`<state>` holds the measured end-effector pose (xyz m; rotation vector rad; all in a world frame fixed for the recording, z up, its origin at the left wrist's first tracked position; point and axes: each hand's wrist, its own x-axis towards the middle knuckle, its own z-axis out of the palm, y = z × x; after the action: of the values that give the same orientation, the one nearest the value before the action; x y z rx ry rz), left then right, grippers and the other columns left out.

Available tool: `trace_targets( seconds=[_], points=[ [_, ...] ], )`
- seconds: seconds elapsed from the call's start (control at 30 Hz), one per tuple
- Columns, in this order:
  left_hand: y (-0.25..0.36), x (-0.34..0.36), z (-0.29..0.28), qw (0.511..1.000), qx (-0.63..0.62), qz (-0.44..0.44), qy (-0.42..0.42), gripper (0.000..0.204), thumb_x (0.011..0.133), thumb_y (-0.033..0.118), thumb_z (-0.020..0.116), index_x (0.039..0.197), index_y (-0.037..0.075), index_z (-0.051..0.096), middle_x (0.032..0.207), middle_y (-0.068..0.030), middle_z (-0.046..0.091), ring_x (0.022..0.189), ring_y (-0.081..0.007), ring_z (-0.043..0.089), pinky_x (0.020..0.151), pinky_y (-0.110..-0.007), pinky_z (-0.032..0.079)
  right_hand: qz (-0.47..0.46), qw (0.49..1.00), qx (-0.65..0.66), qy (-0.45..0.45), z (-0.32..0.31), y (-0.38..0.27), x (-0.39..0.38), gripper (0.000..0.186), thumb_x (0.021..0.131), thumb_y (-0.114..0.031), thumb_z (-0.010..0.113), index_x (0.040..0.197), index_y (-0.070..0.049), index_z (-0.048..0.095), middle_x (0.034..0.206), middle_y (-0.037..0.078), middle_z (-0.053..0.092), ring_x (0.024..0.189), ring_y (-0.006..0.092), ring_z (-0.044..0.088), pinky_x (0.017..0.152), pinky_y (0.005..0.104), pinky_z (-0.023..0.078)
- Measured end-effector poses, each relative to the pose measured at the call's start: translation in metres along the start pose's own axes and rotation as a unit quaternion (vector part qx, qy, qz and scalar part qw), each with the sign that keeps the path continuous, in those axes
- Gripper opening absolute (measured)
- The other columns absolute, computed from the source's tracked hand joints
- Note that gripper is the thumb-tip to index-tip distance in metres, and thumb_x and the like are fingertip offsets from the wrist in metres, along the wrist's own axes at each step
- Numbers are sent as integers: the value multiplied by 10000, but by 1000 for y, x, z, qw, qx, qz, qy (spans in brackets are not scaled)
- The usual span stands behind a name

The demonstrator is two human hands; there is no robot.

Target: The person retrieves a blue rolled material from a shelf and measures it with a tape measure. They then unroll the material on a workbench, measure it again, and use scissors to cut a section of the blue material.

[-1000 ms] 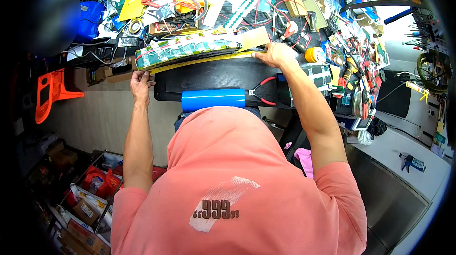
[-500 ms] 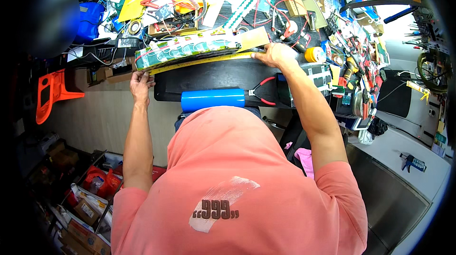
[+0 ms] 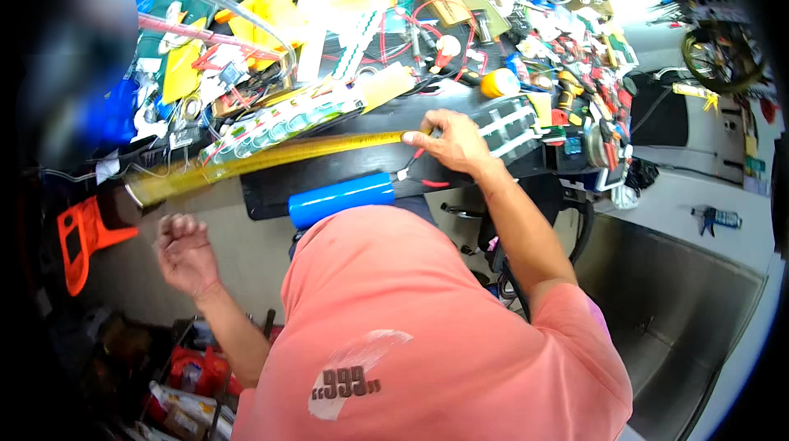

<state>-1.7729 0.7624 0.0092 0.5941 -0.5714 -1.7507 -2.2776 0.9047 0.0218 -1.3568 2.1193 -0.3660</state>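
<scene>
A yellow tape measure (image 3: 329, 144) stretches out from my right hand (image 3: 450, 141), which is closed on its near end. Its blade runs left across the black bench, blurred by motion, and its far end hangs past the bench edge. My left hand (image 3: 187, 256) is off the tape, below that free end, with fingers loosely bent and nothing in them. Just beyond the tape lies a long green and white pack (image 3: 279, 122), with wires along its top. A blue cylinder (image 3: 341, 199) lies near my body. Beside it are red-handled pliers (image 3: 434, 184), partly hidden by my right hand.
Wires, tools and yellow sheets (image 3: 345, 9) crowd the far side of the bench. An orange tape roll (image 3: 499, 83) stands beyond my right hand. An orange plastic frame (image 3: 86, 240) is at the left. Red bags (image 3: 197, 371) sit low at the left.
My left hand has let go of the tape's end and dropped down and left. My right hand has moved toward me with the tape, which has swung away from the pack.
</scene>
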Motion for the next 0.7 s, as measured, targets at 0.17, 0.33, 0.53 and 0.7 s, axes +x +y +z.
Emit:
trace_targets(
  seconds=[0.17, 0.33, 0.53, 0.7],
  points=[
    [-70, 23, 46, 951, 267, -147, -50, 262, 1021, 195, 652, 1216, 28, 702, 1089, -95, 728, 941, -226, 704, 822, -397, 562, 71, 949, 295, 83, 11, 43, -51, 451, 1025, -454, 697, 885, -26, 713, 762, 23, 638, 759, 105, 578, 700, 313, 471],
    [-169, 32, 78, 634, 642, -175, -394, 347, 936, 276, 740, 1204, 55, 749, 1150, -131, 745, 1065, -279, 707, 939, -405, 557, 139, 883, 426, 141, 53, 86, -118, 392, 1045, -376, 671, 899, -16, 719, 785, 1, 639, 765, 83, 561, 705, 292, 458],
    [-238, 47, 118, 341, 745, -179, -545, 842, 775, 528, 845, 1433, 61, 602, 1366, -200, 644, 1293, -389, 610, 1089, -484, 503, 237, 808, 499, 207, 97, 87, -185, 386, 1072, -412, 654, 927, -56, 693, 825, -1, 680, 740, 58, 582, 658, 260, 465],
    [-259, 42, 121, 225, 773, -149, -575, 1041, 721, 524, 899, 1512, -2, 474, 1423, -244, 599, 1296, -422, 616, 1064, -509, 530, 278, 752, 531, 274, 134, 89, -214, 449, 1061, -491, 653, 921, -66, 682, 833, 13, 692, 732, 73, 600, 654, 258, 471]
  ],
)
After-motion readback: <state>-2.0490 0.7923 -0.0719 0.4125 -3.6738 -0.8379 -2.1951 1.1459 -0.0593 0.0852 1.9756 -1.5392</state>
